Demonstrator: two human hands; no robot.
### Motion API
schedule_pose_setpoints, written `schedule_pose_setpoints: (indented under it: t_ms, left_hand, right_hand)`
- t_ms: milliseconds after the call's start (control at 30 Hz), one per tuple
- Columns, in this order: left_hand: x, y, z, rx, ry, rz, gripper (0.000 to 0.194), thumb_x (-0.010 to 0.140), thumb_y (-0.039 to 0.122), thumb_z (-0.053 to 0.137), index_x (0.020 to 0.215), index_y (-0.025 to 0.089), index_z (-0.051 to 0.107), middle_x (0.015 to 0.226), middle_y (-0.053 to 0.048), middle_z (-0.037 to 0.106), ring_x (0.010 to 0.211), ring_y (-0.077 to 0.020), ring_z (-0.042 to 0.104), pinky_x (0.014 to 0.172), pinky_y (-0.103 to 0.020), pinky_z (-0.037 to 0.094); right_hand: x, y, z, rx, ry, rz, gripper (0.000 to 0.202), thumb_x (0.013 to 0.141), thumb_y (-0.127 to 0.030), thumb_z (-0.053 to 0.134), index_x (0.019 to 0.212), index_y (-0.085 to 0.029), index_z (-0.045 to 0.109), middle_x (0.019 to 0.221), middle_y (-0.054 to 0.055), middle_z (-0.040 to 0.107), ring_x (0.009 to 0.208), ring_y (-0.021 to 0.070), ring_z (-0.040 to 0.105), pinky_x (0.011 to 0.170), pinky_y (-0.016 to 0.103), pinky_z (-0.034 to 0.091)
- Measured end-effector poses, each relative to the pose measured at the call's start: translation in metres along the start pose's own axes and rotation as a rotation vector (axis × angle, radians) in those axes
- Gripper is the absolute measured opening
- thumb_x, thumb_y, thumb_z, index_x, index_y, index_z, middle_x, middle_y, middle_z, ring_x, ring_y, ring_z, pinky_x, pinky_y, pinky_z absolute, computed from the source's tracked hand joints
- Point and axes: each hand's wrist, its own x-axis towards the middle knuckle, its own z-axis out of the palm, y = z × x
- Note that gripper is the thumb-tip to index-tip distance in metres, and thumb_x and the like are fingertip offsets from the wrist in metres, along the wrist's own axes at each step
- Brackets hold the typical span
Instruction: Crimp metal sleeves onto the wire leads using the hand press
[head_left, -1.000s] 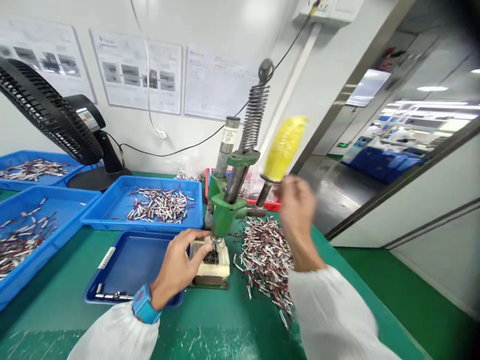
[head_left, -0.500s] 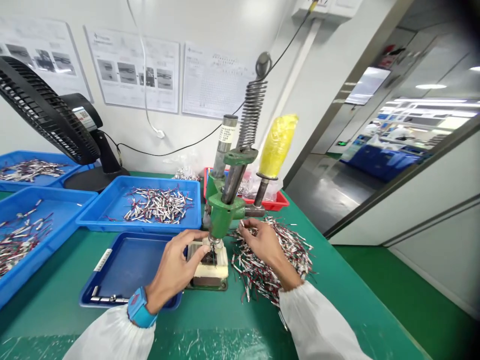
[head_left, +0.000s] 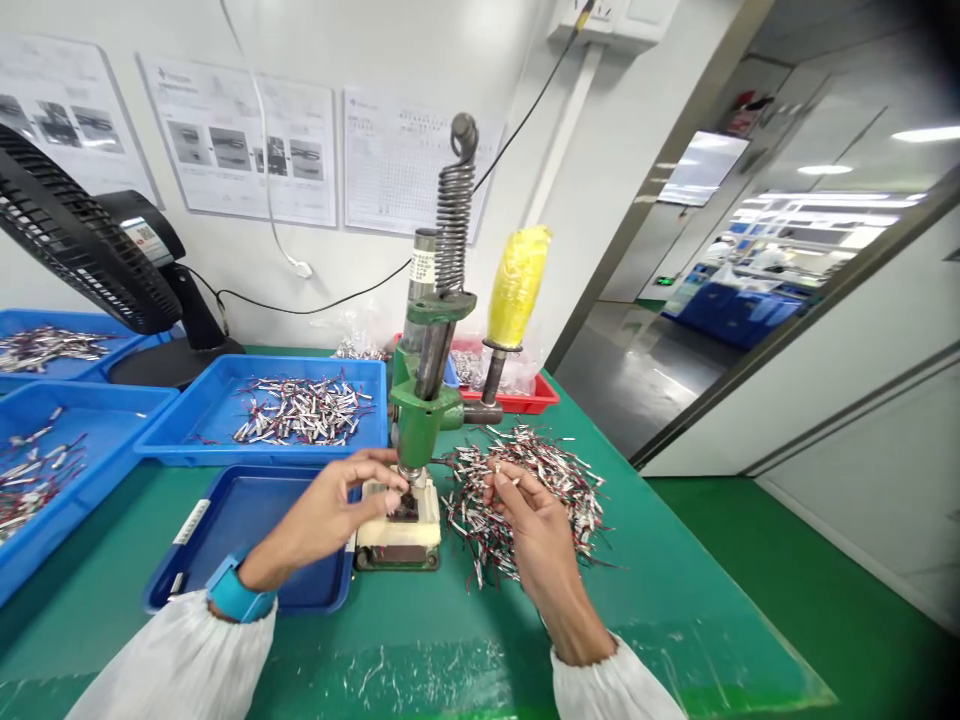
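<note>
Parts in the loose pile [head_left: 566,485] are slender, silver-white and short-bodied, with thin dark red and black wire leads pointing in all directions. Bright metallic reflections are visible on many bodies. The pile lies directly on the green table [head_left: 420,645], to the right of the hand press [head_left: 420,420].

Right hand [head_left: 541,530]: located above the near left side of the pile. Thumb and fingertips are together, clamped on a small part [head_left: 498,468]. The visible section of this part is pale and shiny; the fingers hide the remainder.

Left hand [head_left: 337,512]: located beside the press tooling, above the cream block [head_left: 420,532] on the press base. Thumb and forefinger are close to each other at the tooling; whether they clamp a part cannot be told. A blue wristband [head_left: 238,590] is fitted at the wrist.

Press: green body, exposed coil spring [head_left: 454,225] at the top, and lever handle [head_left: 519,290] wrapped in yellow, pointing upward at a tilt. Neither hand touches the handle.

Dark blue tray [head_left: 259,525]: positioned left of the press base, partly beneath the left forearm. 1 short metallic cylinder [head_left: 177,583] is visible at its near left corner. Blue bin [head_left: 266,405]: positioned behind the tray, containing similar silver-white parts with dark red leads
</note>
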Motion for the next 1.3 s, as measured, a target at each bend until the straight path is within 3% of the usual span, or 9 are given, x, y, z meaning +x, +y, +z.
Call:
schedule_pose_setpoints:
  t_ms: [100, 167, 267, 367, 633, 900, 1067, 1167, 1300]
  left_hand:
    - [-0.003, -0.008, -0.044, 0.273, 0.361, 0.063, 0.033, 0.087, 0.039, 0.066, 0.114, 0.022, 0.073, 0.136, -0.013, 0.064, 0.135, -0.032, 0.051, 0.112, -0.05, 0.039]
    - [-0.013, -0.013, -0.082, 0.404, 0.43, 0.052, 0.036, 0.088, 0.04, 0.065, 0.118, 0.02, 0.071, 0.129, -0.012, 0.068, 0.123, -0.0301, 0.06, 0.105, -0.046, 0.046]
    - [-0.047, -0.014, -0.131, 0.522, 0.245, -0.073, 0.027, 0.088, 0.04, 0.064, 0.104, 0.021, 0.075, 0.105, -0.007, 0.077, 0.09, -0.0233, 0.07, 0.083, -0.034, 0.054]
    - [-0.086, -0.013, -0.153, 0.655, 0.022, -0.178, 0.019, 0.084, 0.036, 0.069, 0.096, 0.025, 0.079, 0.094, -0.004, 0.078, 0.08, -0.0209, 0.069, 0.074, -0.029, 0.052]
    - [-0.123, -0.021, -0.126, 0.657, -0.202, -0.254, 0.015, 0.082, 0.034, 0.074, 0.095, 0.029, 0.082, 0.093, -0.005, 0.081, 0.087, -0.0254, 0.073, 0.077, -0.029, 0.049]
    - [-0.112, -0.023, -0.101, 0.56, -0.285, -0.216, 0.024, 0.094, 0.03, 0.061, 0.111, 0.028, 0.077, 0.106, -0.006, 0.075, 0.094, -0.0229, 0.07, 0.083, -0.029, 0.048]
    - [-0.104, -0.026, -0.082, 0.474, -0.337, -0.192, 0.02, 0.095, 0.029, 0.059, 0.101, 0.025, 0.078, 0.098, -0.005, 0.073, 0.086, -0.0201, 0.068, 0.077, -0.027, 0.047]
    - [-0.098, -0.035, -0.074, 0.439, -0.279, -0.128, 0.022, 0.097, 0.029, 0.056, 0.097, 0.024, 0.077, 0.094, -0.005, 0.074, 0.086, -0.0196, 0.068, 0.078, -0.027, 0.048]
    - [-0.088, -0.047, -0.063, 0.36, -0.011, -0.103, 0.02, 0.096, 0.034, 0.059, 0.099, 0.023, 0.075, 0.095, -0.006, 0.075, 0.087, -0.0209, 0.069, 0.08, -0.031, 0.051]
  right_hand:
    - [-0.003, -0.001, -0.004, -0.065, 0.05, 0.024, 0.056, 0.066, -0.061, 0.082, 0.102, -0.019, 0.076, 0.08, 0.002, 0.071, 0.068, 0.0151, 0.059, 0.065, 0.028, 0.047]
    - [-0.003, -0.003, -0.005, -0.147, 0.115, 0.009, 0.058, 0.065, -0.063, 0.081, 0.101, -0.018, 0.076, 0.079, 0.003, 0.072, 0.067, 0.0164, 0.06, 0.063, 0.028, 0.048]
    - [-0.004, -0.007, -0.002, -0.26, 0.164, -0.03, 0.054, 0.063, -0.064, 0.08, 0.093, -0.019, 0.077, 0.076, 0.005, 0.074, 0.068, 0.0205, 0.065, 0.063, 0.03, 0.052]
    - [-0.009, -0.012, 0.005, -0.352, 0.149, -0.073, 0.049, 0.065, -0.066, 0.077, 0.086, -0.021, 0.075, 0.075, 0.008, 0.075, 0.069, 0.0254, 0.069, 0.062, 0.034, 0.056]
    - [-0.026, -0.002, 0.022, -0.479, 0.116, -0.143, 0.057, 0.07, -0.07, 0.066, 0.102, -0.023, 0.072, 0.095, 0.009, 0.079, 0.096, 0.0322, 0.074, 0.094, 0.047, 0.056]
    - [-0.059, 0.004, 0.061, -0.272, 0.071, -0.2, 0.044, 0.074, -0.058, 0.074, 0.089, -0.016, 0.075, 0.08, 0.01, 0.077, 0.072, 0.0247, 0.074, 0.072, 0.036, 0.063]
    - [-0.059, 0.005, 0.083, -0.201, 0.002, -0.138, 0.04, 0.079, -0.055, 0.073, 0.08, -0.016, 0.073, 0.067, 0.007, 0.072, 0.059, 0.0189, 0.067, 0.059, 0.029, 0.058]
    - [-0.057, 0.004, 0.089, -0.113, -0.045, -0.041, 0.043, 0.075, -0.059, 0.075, 0.073, -0.016, 0.072, 0.061, 0.006, 0.069, 0.052, 0.0168, 0.063, 0.053, 0.027, 0.055]
    - [-0.055, 0.008, 0.087, -0.029, -0.114, 0.104, 0.049, 0.069, -0.064, 0.079, 0.069, -0.016, 0.068, 0.058, 0.005, 0.067, 0.049, 0.0163, 0.062, 0.049, 0.026, 0.054]
